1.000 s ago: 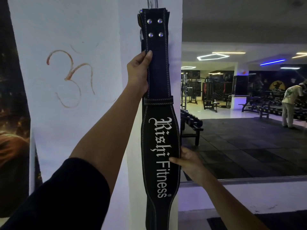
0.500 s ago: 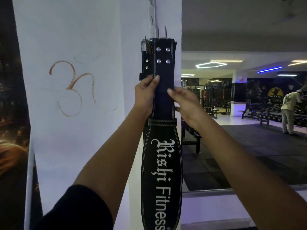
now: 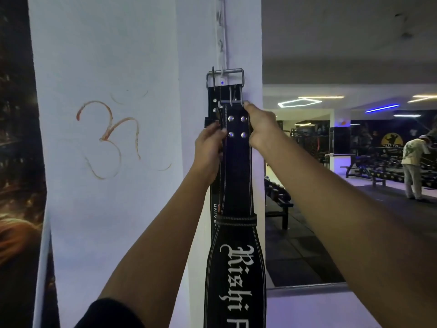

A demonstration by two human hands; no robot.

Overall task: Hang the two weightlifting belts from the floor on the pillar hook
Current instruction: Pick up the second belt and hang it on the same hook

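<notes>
A black weightlifting belt [image 3: 236,176] with white "Rishi Fitness" lettering hangs down the white pillar [image 3: 194,67]. My left hand [image 3: 209,152] grips its left edge beside the four rivets. My right hand [image 3: 260,129] grips its right edge just under its steel buckle [image 3: 233,102]. Behind it hangs a second black belt [image 3: 214,204], mostly hidden, with its own steel buckle [image 3: 224,78] up on the pillar hook [image 3: 222,73]. The front belt's buckle sits a little below that hook.
A white cable strip [image 3: 221,31] runs up the pillar above the hook. An orange symbol [image 3: 111,138] is painted on the pillar's left face. To the right a mirror [image 3: 343,185] shows gym benches and a standing person [image 3: 413,162].
Both hands have slid up the front belt to its rivets and buckle. The view has tilted up, bringing the rear belt's buckle on the hook into sight.
</notes>
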